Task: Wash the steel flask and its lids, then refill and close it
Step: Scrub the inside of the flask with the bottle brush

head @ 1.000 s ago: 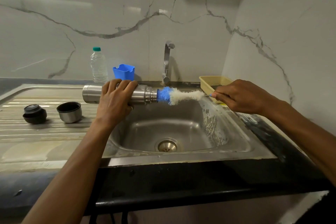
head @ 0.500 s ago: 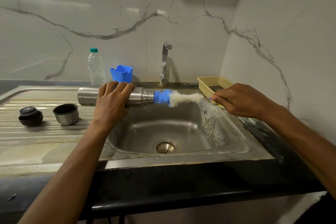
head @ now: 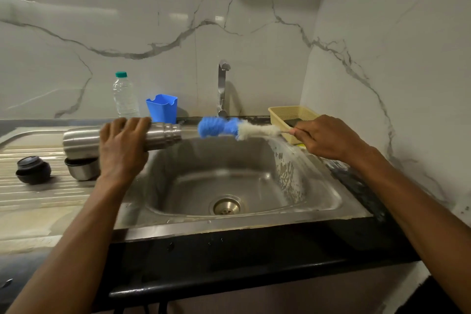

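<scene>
1. Steel flask (head: 81, 139) lies level at left of centre, mouth toward frame right, above the left rim of the sink (head: 267, 178). The sink is the largest item and fills the frame centre. Keep the mouth over the basin so that runoff falls inside.
2. Left hand (head: 122, 150): the grip is wrapped over the flask body at mid-length. Wet steel is likely slippery, so hold firmly and brace against the push of the brush.
3. Right hand (head: 328, 137), right of centre: the grip is clamped on the thin handle of the bottle brush (head: 242, 131). The brush lies level with its blue tip pointing at the flask mouth. It is just beside the mouth, not inside it, and a clear gap shows.
4. Step in hand, as judged: scrubbing the interior.
   - Align the brush axis with the mouth before entry.
   - Expect the bristles to compress at the neck.
   - Push through to the base and twist while stroking.
5. Yellow basket (head: 293, 112) sits behind the right hand. The tap (head: 223, 86) stands at the back, with no running water visible.
6. Steel cup lid (head: 82, 171) and black inner lid (head: 33, 169) stand apart on the ribbed surface (head: 38, 199) at frame left. The cup lid is under the flask base. Whether they touch cannot be told.
</scene>
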`<state>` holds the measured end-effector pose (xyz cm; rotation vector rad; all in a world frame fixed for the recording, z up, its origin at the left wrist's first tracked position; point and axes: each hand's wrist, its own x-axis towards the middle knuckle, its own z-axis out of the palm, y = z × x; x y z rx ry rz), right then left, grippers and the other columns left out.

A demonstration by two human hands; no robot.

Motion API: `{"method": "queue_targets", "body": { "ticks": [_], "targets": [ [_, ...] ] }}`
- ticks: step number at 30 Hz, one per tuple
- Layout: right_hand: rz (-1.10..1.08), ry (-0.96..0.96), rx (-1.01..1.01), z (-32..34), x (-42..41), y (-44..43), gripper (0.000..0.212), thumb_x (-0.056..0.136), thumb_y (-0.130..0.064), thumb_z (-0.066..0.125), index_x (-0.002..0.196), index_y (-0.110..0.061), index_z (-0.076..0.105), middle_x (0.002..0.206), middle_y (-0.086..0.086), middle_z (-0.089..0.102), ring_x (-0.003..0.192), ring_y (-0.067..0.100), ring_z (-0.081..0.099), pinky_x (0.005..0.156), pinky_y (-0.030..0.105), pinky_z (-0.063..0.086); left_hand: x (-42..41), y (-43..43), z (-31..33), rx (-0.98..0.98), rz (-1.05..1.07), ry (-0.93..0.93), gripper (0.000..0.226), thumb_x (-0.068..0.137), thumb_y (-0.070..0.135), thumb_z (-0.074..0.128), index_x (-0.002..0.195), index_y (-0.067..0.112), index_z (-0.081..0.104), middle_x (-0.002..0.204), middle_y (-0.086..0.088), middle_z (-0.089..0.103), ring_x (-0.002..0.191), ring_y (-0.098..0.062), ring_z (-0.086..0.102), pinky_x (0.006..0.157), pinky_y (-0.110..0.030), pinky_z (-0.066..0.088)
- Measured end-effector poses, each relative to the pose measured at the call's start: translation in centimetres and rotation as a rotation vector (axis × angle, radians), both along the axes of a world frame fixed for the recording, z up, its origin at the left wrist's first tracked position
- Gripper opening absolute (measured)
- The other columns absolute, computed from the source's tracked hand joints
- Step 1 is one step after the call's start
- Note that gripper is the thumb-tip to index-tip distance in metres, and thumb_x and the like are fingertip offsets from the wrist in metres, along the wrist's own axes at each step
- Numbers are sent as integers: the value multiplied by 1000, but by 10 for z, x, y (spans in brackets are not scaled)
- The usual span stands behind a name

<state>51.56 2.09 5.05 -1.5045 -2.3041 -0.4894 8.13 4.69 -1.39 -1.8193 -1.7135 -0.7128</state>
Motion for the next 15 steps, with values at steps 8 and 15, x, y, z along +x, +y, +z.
{"method": "queue_targets", "body": {
  "ticks": [8,15],
  "targets": [
    [-91,193,-80,-39,-40,-7,38,106,-40,38,76,-23,54,66,-1,58,57,18,54,56,31,35,24,1,2,23,-39,49,64,62,4,81,119,16,54,117,-10,63,112,-39,48,97,-51,34],
    [-153,445,-236,-52,-100,-17,38,107,-35,41,76,-16,50,70,1,55,66,18,53,64,34,40,40,9,8,-35,14,77,67,61,21,84,120,17,53,113,-13,65,104,-40,53,89,-51,40]
  ]
}}
